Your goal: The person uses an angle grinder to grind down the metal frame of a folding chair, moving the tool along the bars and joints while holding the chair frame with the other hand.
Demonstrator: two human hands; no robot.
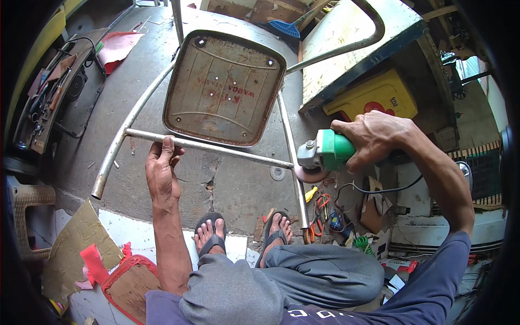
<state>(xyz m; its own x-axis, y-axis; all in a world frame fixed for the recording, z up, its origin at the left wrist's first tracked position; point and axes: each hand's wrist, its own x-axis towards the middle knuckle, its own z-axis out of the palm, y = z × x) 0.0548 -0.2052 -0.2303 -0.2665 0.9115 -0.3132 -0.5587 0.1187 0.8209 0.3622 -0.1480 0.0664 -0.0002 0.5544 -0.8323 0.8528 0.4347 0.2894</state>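
A metal chair frame of worn silver tubing lies tipped before me, its rusty square seat pan showing its underside. My left hand pinches the crossbar between thumb and fingers, near the left leg. In my right hand is a green angle grinder, gripped round its body. The grinder's disc is at the joint of the crossbar and the right leg; whether it touches cannot be made out. A black cord trails from the grinder.
Orange-handled scissors and small tools lie right of my feet. A worn workbench stands at the far right, a yellow panel beneath it. At left are a tool-strewn bench and a plastic stool. A red-edged board lies near my left arm.
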